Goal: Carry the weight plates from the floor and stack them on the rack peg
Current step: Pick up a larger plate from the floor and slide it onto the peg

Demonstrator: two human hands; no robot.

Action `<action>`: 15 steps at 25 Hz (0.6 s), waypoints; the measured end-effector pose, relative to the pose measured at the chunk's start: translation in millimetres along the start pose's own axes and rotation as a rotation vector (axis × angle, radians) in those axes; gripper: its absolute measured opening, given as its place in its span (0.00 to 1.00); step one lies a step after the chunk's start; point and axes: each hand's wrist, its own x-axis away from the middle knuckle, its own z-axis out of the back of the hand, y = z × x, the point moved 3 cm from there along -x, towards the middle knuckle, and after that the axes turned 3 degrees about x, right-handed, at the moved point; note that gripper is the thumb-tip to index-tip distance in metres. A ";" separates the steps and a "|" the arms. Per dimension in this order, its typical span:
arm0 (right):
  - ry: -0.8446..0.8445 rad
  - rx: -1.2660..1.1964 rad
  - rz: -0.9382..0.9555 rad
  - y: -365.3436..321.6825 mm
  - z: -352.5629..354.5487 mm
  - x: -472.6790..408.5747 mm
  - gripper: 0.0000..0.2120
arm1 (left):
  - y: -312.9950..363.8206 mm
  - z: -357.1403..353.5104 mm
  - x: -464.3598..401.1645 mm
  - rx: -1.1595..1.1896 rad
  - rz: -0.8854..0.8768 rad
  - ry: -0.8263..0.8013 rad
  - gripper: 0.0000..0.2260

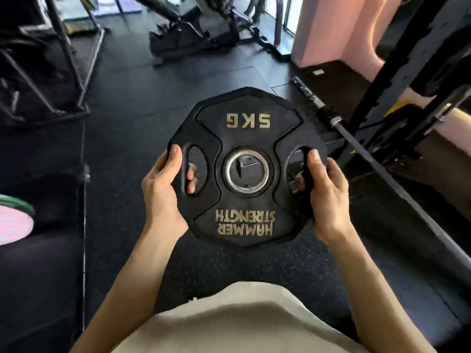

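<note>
A black 5 kg weight plate (246, 138) with gold lettering and a steel centre ring hangs in the air in front of me, its face tilted up toward the camera. My left hand (163, 187) grips its left grip slot, thumb on top and fingers showing through the opening. My right hand (325, 189) grips the right slot the same way. The dark rack frame (407, 80) rises at the right. No rack peg is plainly visible.
A barbell (377, 159) lies slanted on the black rubber floor at the right, by the rack's base. Exercise machines (193, 34) stand at the back and the far left. A pink and green disc (12, 220) sits at the left edge.
</note>
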 end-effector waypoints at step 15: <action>-0.220 0.050 -0.054 64.8 -314.7 -101.7 0.15 | 150.5 184.5 -193.9 0.013 -0.133 0.135 0.09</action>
